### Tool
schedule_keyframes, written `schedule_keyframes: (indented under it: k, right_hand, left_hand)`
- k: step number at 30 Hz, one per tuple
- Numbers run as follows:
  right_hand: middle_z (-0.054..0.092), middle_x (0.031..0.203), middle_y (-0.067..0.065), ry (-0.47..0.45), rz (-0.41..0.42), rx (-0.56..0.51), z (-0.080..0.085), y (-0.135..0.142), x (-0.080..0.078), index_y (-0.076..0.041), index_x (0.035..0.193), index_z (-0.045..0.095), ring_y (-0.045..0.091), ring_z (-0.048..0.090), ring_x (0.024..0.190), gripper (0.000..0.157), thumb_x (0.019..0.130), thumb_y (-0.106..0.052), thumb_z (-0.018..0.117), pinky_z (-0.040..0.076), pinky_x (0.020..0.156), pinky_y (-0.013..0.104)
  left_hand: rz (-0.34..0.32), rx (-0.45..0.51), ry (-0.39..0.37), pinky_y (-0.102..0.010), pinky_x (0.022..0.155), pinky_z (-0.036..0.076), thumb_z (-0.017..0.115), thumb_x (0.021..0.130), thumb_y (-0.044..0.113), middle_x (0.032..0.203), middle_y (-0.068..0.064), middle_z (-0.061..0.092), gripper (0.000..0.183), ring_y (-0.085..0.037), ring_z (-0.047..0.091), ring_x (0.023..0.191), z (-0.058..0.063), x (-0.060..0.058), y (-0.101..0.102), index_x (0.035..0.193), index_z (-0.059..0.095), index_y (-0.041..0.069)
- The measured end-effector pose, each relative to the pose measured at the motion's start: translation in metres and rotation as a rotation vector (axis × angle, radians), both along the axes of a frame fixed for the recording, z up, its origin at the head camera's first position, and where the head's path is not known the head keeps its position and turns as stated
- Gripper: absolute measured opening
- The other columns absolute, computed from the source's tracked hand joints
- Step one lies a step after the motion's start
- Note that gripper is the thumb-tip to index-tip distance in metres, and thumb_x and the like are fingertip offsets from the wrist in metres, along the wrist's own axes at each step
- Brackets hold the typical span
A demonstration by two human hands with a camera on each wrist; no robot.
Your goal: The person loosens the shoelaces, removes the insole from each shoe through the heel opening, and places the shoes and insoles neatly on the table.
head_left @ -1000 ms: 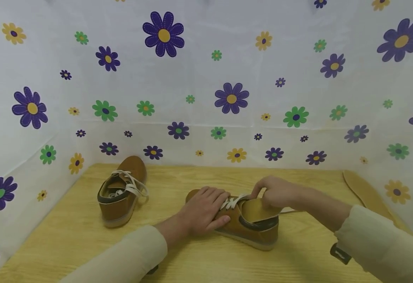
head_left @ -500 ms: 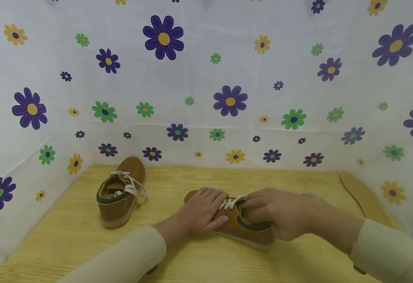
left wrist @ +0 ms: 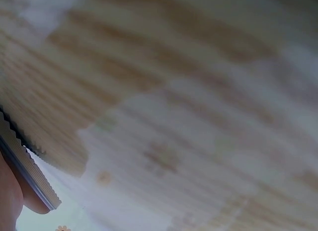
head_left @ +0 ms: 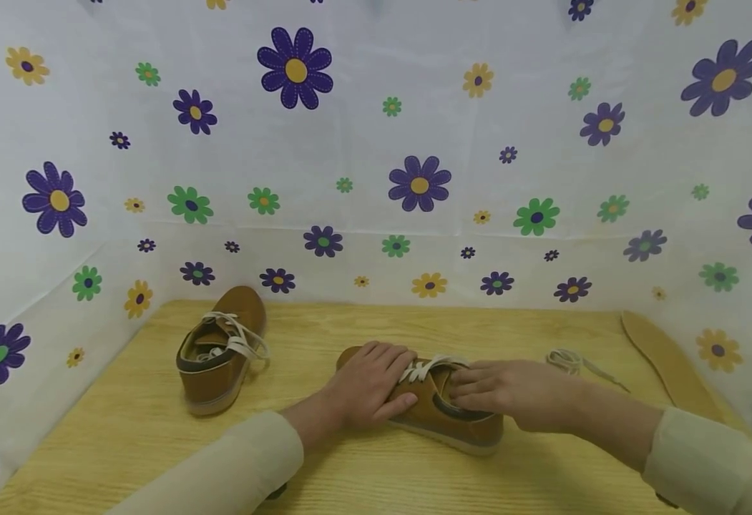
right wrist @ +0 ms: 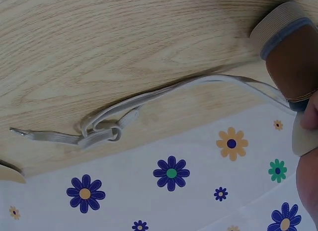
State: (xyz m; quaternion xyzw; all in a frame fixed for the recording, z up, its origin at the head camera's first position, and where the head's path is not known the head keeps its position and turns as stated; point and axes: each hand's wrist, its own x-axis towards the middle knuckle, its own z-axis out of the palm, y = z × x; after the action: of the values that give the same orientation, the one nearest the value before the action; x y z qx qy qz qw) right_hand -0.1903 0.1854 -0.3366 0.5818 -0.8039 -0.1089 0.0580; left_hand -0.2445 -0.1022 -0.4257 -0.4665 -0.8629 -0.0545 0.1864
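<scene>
A brown leather shoe with pale laces lies in the middle of the table, toe to the left. My left hand grips its front part, fingers over the top and thumb along the near side. At the shoe's opening, my right hand has its fingers stretched flat and dipping inside, touching the tan insole, which is mostly hidden. In the right wrist view, the shoe's heel and part of the hand show at the right edge. The left wrist view catches the shoe's sole edge.
A second brown shoe, with loosened laces, stands at the left. Beyond my right forearm lies a looped pale shoelace, and a loose tan insole is at the table's right edge. Flower-printed cloth walls the wooden table.
The insole that my right hand pinched half out of the shoe has gone down inside, and the right fingers have straightened over it. The left hand has stayed on the shoe.
</scene>
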Motion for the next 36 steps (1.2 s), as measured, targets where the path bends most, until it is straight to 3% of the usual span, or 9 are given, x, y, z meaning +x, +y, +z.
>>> schedule_keyframes:
  k: [12,20,27,36]
  right_hand:
    - [0.064,0.135,0.002,0.002,0.033,-0.040,0.007,0.004,0.001,-0.013,0.128,0.067,0.021,0.060,0.126,0.069,0.070,0.025,0.063,0.049,0.105,0.037]
    - [0.065,0.135,-0.002,-0.013,-0.047,-0.030,0.018,0.014,0.007,-0.018,0.128,0.067,0.021,0.061,0.125,0.066,0.075,0.022,0.064,0.053,0.100,0.037]
    - [0.067,0.132,-0.001,-0.034,-0.061,-0.056,0.026,0.020,0.007,-0.019,0.123,0.070,0.023,0.063,0.122,0.076,0.066,0.029,0.058,0.053,0.099,0.038]
    - [0.069,0.128,-0.002,-0.073,-0.120,-0.101,0.040,0.034,0.012,-0.022,0.123,0.071,0.027,0.065,0.119,0.083,0.065,0.033,0.049,0.056,0.093,0.040]
  left_hand:
    - [-0.001,0.003,0.027,-0.043,0.110,0.040,0.027,0.105,0.055,0.137,-0.008,0.056,0.065,-0.023,0.052,0.125,0.000,0.001,-0.003,0.142,0.048,0.006]
    - [-0.013,0.004,0.036,-0.043,0.110,0.040,0.019,0.105,0.058,0.138,-0.007,0.055,0.070,-0.023,0.052,0.127,0.000,0.000,0.002,0.143,0.047,0.006]
    - [-0.005,-0.017,0.009,-0.043,0.112,0.038,0.033,0.104,0.054,0.140,-0.007,0.054,0.064,-0.023,0.050,0.129,0.000,0.000,0.000,0.145,0.045,0.006]
    - [-0.018,-0.003,0.015,-0.043,0.112,0.038,0.026,0.105,0.056,0.139,-0.007,0.054,0.066,-0.023,0.051,0.128,-0.002,0.000,0.000,0.144,0.046,0.007]
